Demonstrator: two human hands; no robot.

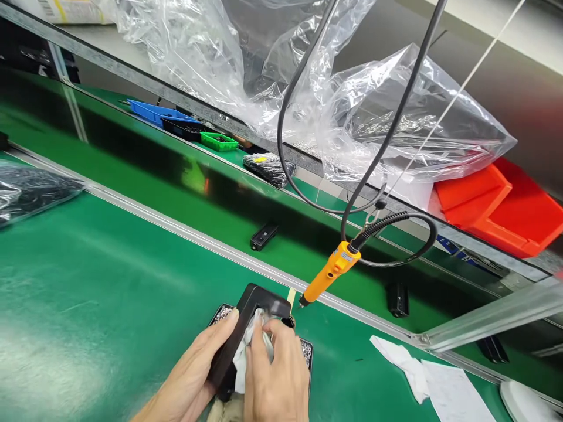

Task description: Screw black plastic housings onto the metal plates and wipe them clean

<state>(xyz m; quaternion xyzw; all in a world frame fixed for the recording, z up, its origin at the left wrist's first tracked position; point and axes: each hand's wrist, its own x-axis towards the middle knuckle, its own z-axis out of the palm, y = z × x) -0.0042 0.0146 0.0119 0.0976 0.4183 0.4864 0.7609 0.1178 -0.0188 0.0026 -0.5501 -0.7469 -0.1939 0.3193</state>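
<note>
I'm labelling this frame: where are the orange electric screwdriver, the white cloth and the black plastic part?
Orange electric screwdriver (333, 268), head view, on its orange body.
White cloth (246, 349), head view, on the bunched folds.
Black plastic part (255, 300), head view, on its upper end.

We see only our two bare hands: left hand (193, 375), right hand (275, 381). No gloves, rings or watch; wrists bare, no sleeve in frame, nails short and unpainted
</note>
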